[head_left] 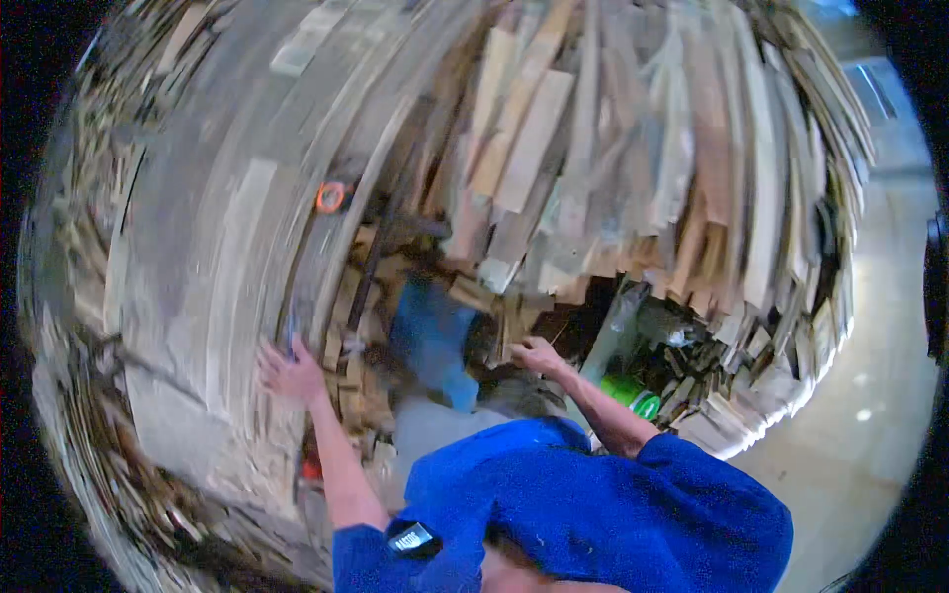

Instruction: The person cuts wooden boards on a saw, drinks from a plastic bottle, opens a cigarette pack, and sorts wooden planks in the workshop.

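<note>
I find my left hand [289, 376] at the grey wooden surface [213, 257], fingers partly extended. A thin blue item [293, 324] lies right at them, but blur prevents me from telling whether it is gripped. My right hand [537, 356] is curled just beside a wood piece [510, 324], across the gap from the surface; I cannot tell whether it is closed on anything.

An orange-and-black round item [333, 197] sits on the surface, beyond the left hand. Boards [534, 138] lie densely side by side, beyond the right hand. Offcuts [354, 395] are scattered between the surface and a blue object [432, 336], whose nature is unclear. A green round item [630, 397] is near my right forearm, beside more stacked wood [727, 415]. A small red item [312, 466] shows near my left forearm. Pale floor [840, 395] shows at far right.
</note>
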Demonstrator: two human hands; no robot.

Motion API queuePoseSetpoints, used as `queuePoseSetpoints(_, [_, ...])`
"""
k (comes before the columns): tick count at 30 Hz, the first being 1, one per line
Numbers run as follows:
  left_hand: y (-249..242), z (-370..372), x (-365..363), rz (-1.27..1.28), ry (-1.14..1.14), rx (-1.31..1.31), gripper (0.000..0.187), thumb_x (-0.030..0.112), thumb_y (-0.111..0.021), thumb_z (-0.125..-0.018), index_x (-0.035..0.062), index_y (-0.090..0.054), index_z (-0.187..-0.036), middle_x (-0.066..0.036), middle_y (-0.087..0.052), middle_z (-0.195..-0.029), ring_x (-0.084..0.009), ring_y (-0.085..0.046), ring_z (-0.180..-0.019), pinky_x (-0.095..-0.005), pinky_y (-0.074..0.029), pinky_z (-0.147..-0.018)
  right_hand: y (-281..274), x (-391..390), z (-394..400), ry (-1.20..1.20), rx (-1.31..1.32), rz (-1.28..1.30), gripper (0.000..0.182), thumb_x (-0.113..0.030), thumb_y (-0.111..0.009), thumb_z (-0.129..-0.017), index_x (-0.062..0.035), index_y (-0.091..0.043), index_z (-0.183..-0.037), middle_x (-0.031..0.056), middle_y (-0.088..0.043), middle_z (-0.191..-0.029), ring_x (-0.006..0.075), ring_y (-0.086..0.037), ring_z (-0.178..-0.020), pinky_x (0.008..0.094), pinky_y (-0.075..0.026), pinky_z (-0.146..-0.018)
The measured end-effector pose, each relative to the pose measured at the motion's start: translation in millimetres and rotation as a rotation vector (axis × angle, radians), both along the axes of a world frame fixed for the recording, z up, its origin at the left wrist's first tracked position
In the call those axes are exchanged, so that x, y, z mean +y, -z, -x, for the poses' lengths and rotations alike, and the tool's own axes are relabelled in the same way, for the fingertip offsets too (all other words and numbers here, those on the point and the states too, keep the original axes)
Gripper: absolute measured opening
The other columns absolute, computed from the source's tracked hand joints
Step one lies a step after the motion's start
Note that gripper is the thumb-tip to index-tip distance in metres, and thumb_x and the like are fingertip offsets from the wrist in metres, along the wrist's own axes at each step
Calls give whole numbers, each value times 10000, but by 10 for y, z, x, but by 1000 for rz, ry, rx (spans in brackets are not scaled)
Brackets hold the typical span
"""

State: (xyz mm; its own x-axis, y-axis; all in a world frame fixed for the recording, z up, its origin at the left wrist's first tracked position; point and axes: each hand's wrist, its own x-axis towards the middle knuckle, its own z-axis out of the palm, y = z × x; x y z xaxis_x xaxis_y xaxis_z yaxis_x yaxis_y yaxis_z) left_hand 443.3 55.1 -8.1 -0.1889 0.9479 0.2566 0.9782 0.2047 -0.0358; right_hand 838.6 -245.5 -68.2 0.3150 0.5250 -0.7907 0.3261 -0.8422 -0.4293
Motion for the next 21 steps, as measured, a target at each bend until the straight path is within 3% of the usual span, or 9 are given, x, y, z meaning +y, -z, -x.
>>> queuePoseSetpoints(2, [7,52,87,-11,-9,36,676,629,-463,-879,187,-451,-1391,-106,-500,-1374,-308,-449,-1266,-531,-301,-1039,-53,296,259,36,110,-110,412,-373,-599,-895,2,-648,-1057,82,-664,-819,133,-608,-729,305,-512,-663])
queuePoseSetpoints(5, [169,275,220,-62,-3,11,666,625,-477,-874,183,-475,-1372,-99,-518,-1355,-291,-447,-1273,-558,-278,-1048,67,580,602,11,315,-49,395,-360,-591,-905,3,-645,-1053,74,-670,-850,143,-604,-728,312,-509,-667])
queuePoseSetpoints(10, [268,425,404,-119,3,-115,658,608,-517,-856,178,-496,-1353,-123,-510,-1354,-336,-415,-1291,-618,-237,-1046,613,813,1048,-79,321,119,444,-411,-626,-870,1,-646,-1035,72,-673,-873,156,-614,-753,323,-512,-696])
queuePoseSetpoints(16, [429,802,729,-125,-7,-161,654,616,-471,-880,172,-489,-1359,-98,-507,-1363,-283,-411,-1309,-602,-186,-1083,1408,1395,1598,-261,192,114,359,-397,-651,-841,-49,-675,-926,129,-650,-821,217,-630,-777,376,-516,-740])
queuePoseSetpoints(18, [478,815,757,-132,-10,-176,657,617,-468,-881,168,-487,-1360,-98,-506,-1364,-283,-406,-1313,-602,-176,-1087,1772,1668,1656,-483,62,37,322,-384,-657,-833,-68,-687,-884,152,-641,-801,238,-636,-786,394,-518,-757])
queuePoseSetpoints(20, [532,845,729,-135,-7,-215,656,610,-490,-872,172,-484,-1361,-117,-489,-1374,-311,-397,-1311,-622,-167,-1076,3580,1518,1430,-1314,-451,-347,191,-204,-576,-884,-86,-673,-998,160,-666,-921,251,-636,-824,369,-523,-792])
queuePoseSetpoints(21, [566,876,796,-129,-6,-236,656,607,-500,-868,174,-482,-1361,-127,-480,-1378,-325,-392,-1310,-632,-163,-1071,3194,1886,1549,-1393,-430,-354,231,-129,-541,-880,-89,-634,-1087,154,-655,-1008,255,-627,-883,353,-518,-810])
